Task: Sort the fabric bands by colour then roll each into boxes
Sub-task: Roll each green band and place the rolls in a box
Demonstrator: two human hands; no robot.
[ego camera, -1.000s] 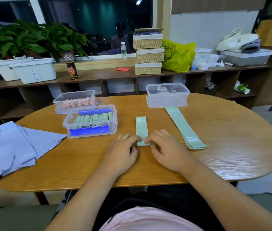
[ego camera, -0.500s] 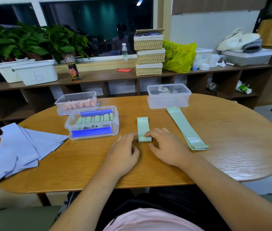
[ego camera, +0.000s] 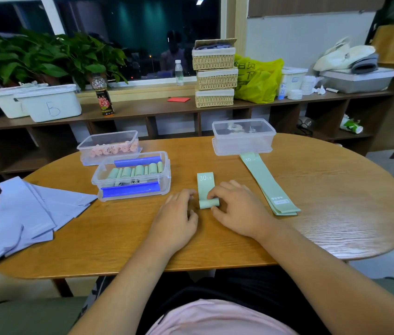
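— What has changed in the last second?

— The green band (ego camera: 206, 184) is further rolled. Its flat tail is shorter, and a fat roll now shows between the two hands where fingers covered the near end before.

— How far along is the job?

— I'd say well past half. The box of green rolls (ego camera: 130, 176), beyond and left of the left hand (ego camera: 176, 215), holds a row of finished rolls, and the box of pink rolls (ego camera: 110, 147) behind it looks filled. A stack of green bands (ego camera: 269, 187) lies flat just right of the right hand (ego camera: 238, 210), and lilac bands (ego camera: 22, 213) lie spread well left of the left hand, none rolled. A lidded box (ego camera: 243, 136) sits far beyond the right hand.

— And the hands?

— Both rest low on the table (ego camera: 336, 201), palms down. The right hand curls round the roll's right end, forefinger on top and thumb at the near side. The left hand's fingers are relaxed, with the tips at the band's left edge; I cannot tell if they touch it.
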